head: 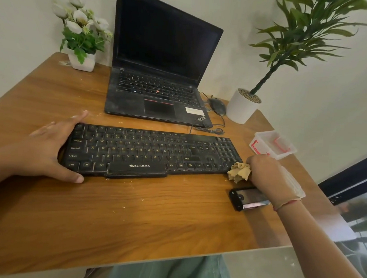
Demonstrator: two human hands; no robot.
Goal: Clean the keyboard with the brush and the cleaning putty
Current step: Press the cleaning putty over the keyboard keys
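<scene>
On the crumb-flecked wooden desk [153, 221], the left hand [45, 151] grips the keyboard [146, 152] by its left end at centre frame while the right hand [265, 174] clutches the putty [239, 171] at its lower-right corner, where bits could tear off between keys.

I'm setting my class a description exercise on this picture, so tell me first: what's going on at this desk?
A person at a wooden table is cleaning a black keyboard. The left hand grips the keyboard's left end, as if to steady it. The right hand holds a tan lump of putty against the keyboard's right front corner. Pale crumbs lie scattered on the table, and an open laptop stands behind the keyboard.
</scene>
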